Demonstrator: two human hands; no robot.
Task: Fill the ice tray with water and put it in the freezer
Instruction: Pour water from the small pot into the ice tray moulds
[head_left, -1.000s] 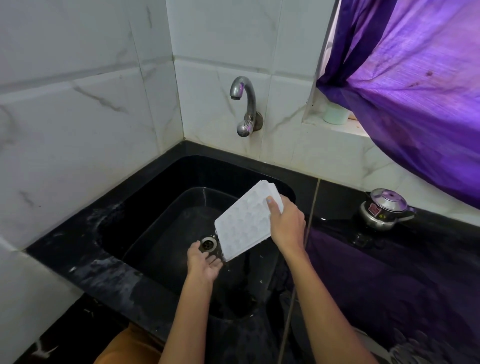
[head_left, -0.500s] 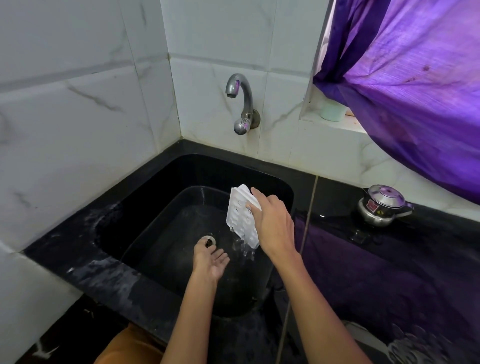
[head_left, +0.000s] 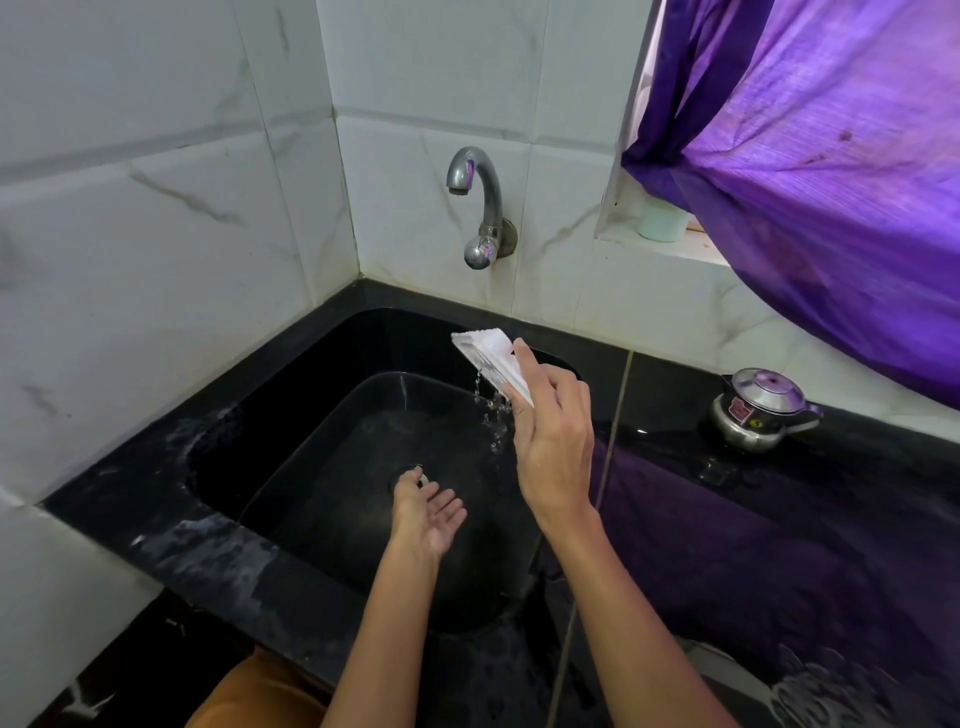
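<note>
My right hand (head_left: 553, 441) grips a white plastic ice tray (head_left: 485, 351) over the black sink (head_left: 291, 374). The tray is tipped nearly edge-on, and water drops fall from its lower edge into the basin. My left hand (head_left: 428, 512) hangs lower in the sink, palm up and fingers apart, just in front of the drain (head_left: 410, 475), holding nothing. A chrome tap (head_left: 480, 208) comes out of the tiled wall behind the sink; no water runs from its spout.
A black counter (head_left: 727, 545) runs to the right of the sink, with a small steel pot (head_left: 756, 410) on it. A purple curtain (head_left: 831, 182) hangs over the window ledge, where a pale cup (head_left: 662, 221) stands. White marble tiles close the left side.
The tray has turned from flat-faced towards me to almost edge-on and risen slightly, spilling water. My left hand has let go of the tray's lower corner and opened below it.
</note>
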